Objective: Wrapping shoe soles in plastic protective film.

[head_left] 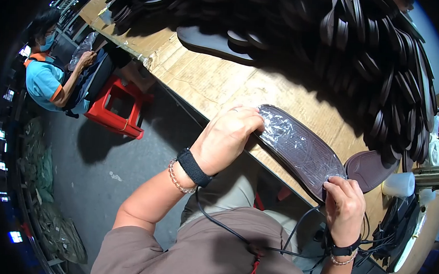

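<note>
A dark brown shoe sole (304, 149) with a patterned surface lies slantwise at the table's near edge, covered by shiny transparent plastic film (278, 129). My left hand (232, 133) pinches the film and sole at the upper left end, its fingertips partly hidden. At the lower right end my right hand (345, 202) has its thumb and fingers closed on the film and sole edge. Just beyond that hand, another brown sole (371, 170) rests on the table, without visible film.
A large heap of dark soles (286, 28) covers the table's far side and right. White rolls (398, 184) and cables are at the right. Beyond the left edge of the wooden table (183, 74), a person (44, 83) holding transparent plastic sits by a red stool (115, 110).
</note>
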Available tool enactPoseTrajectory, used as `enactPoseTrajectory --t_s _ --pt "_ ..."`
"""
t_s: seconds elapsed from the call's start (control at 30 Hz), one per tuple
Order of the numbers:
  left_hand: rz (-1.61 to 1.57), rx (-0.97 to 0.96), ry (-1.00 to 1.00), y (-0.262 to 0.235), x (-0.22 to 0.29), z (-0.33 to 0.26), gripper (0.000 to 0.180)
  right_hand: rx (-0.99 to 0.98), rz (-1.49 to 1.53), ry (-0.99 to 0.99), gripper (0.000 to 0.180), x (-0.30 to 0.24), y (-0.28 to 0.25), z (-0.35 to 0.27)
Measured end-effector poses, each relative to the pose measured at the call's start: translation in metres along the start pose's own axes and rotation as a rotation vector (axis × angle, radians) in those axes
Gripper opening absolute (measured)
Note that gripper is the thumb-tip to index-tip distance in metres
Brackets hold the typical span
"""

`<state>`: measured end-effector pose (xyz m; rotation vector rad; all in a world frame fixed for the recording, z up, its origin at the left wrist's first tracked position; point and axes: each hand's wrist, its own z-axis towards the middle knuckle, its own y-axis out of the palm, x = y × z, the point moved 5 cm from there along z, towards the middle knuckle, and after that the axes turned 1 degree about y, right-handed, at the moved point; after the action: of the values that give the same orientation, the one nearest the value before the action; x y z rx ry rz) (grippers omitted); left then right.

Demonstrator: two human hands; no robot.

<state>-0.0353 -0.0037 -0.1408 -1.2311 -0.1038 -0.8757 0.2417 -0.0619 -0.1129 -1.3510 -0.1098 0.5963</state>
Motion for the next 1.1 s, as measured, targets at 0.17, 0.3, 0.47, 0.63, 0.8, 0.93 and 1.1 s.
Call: enactPoseTrajectory --t_s 0.17,0.3,0.47,0.63,0.8,0.93,1.1 --pt "0.030 -0.040 0.023 -0.010 -0.004 -0.013 0.048 -0.097 -0.062 0.022 0.040 -0.007 -0.002 -0.008" --pt "-0.008 0.072 -0.073 -0.019 -0.009 -0.020 0.066 -0.053 -0.037 0.040 0.047 -0.002 0.001 -0.020" --pt "0.157 -0.202 -0.045 0.013 0.006 -0.026 0.080 0.043 -0.052 0.000 0.046 -0.023 -0.016 -0.015" --pt "0.250 -0.235 -0.078 0.015 0.005 -0.025 0.083 -0.077 0.257 -0.209 0.044 -0.070 -0.001 0.030" --pt "0.141 -0.161 0.022 0.017 0.023 -0.009 0.082 -0.144 0.123 -0.128 0.080 -0.070 0.062 0.067" --pt "0.202 -0.241 -0.003 0.027 0.009 -0.014 0.082 -0.197 0.127 -0.124 0.086 -0.061 0.073 0.064" --pt "0.215 -0.273 -0.059 0.023 0.014 -0.014 0.080 -0.265 0.124 0.006 0.086 -0.051 0.033 0.022"
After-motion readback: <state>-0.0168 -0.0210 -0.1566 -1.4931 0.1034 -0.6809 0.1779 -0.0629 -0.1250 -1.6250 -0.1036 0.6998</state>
